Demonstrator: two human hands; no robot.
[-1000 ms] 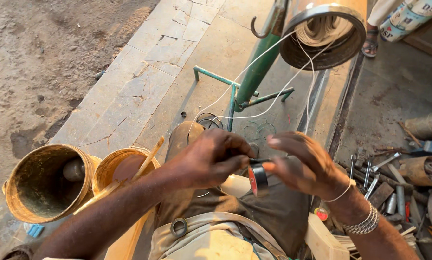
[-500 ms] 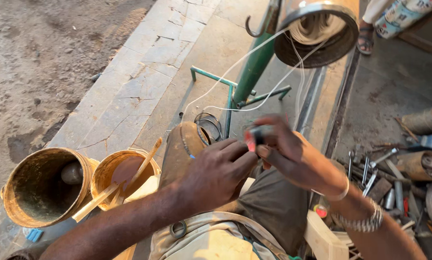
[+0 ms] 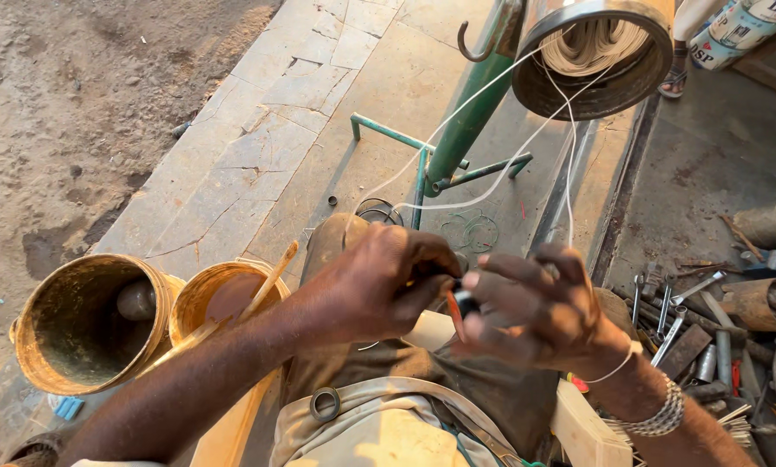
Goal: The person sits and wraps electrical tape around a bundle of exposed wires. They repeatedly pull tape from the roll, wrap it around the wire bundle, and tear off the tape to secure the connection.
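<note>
A small dark cylindrical piece with an orange strip (image 3: 459, 304) sits pinched between both hands above the lap: left hand (image 3: 386, 281) curled closed around it, right hand (image 3: 539, 311) gripping with fingertips. Thin white wire (image 3: 491, 91) runs up to a round metal drum (image 3: 597, 54). 2 white printed cans (image 3: 747, 28) stand top right.

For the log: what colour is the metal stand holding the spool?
Green stand, clearest in the head view.

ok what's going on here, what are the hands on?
A person, seen from a head camera, has both hands together over the lap. The left hand and right hand pinch a small dark spool-like part with an orange strip beside it. White cord runs from the hands up to a metal drum on a green stand. Two rusty buckets stand at the left; wrenches and scrap lie at the right.
</note>
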